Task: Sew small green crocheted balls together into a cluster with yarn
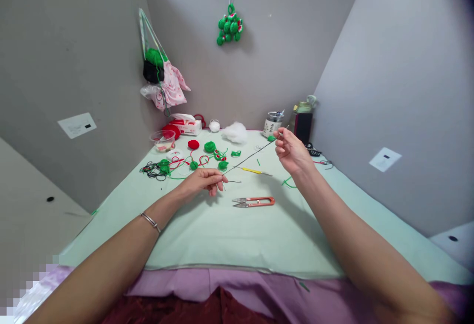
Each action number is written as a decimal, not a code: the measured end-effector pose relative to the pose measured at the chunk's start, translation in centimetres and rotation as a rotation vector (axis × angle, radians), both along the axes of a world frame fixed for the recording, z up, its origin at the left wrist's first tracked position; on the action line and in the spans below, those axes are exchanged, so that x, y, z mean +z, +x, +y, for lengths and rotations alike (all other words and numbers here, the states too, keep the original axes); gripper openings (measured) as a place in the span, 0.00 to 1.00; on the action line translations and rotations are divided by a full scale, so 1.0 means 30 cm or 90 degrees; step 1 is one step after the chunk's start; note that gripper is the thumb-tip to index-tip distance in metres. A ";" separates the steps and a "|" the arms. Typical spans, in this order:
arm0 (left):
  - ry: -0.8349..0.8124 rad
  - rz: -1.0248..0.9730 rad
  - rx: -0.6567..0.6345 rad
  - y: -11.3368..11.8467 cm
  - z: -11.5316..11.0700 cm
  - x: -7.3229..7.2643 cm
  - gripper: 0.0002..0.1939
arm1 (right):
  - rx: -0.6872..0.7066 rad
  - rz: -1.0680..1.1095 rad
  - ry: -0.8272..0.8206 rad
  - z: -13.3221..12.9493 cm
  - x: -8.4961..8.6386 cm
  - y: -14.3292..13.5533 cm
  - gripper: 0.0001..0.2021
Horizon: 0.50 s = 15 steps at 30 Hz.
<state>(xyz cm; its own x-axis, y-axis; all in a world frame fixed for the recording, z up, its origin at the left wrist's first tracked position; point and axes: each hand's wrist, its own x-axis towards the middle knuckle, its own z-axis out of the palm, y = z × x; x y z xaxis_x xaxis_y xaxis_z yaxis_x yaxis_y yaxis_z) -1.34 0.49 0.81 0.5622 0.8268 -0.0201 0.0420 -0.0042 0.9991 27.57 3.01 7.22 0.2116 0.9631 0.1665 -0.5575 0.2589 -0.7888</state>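
My left hand pinches the near end of a dark thread that runs taut up to my right hand. My right hand is raised above the table and pinches the far end, where a thin needle shows at the fingertips. Orange-handled thread snips lie on the pale green table cloth just in front of my left hand. A yellow-handled crochet hook lies between my two hands.
Green and red crocheted pieces and loose yarn lie at the back left. A clear bowl, tissue box, white stuffing, tin and bottle stand by the wall. Green crochet balls hang above.
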 end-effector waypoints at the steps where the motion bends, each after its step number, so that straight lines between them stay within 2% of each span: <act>1: 0.002 0.011 0.004 0.000 0.001 -0.001 0.21 | -0.006 0.002 0.000 0.001 0.000 0.003 0.03; 9: 0.030 0.057 0.067 0.001 -0.003 0.011 0.19 | 0.019 -0.023 -0.037 0.001 -0.017 0.002 0.05; 12: 0.062 0.061 0.091 -0.001 -0.004 0.015 0.20 | -0.001 -0.045 -0.075 0.004 -0.035 -0.006 0.05; 15: 0.059 0.058 0.082 -0.004 -0.004 0.015 0.20 | -0.030 -0.069 -0.093 0.011 -0.044 -0.004 0.07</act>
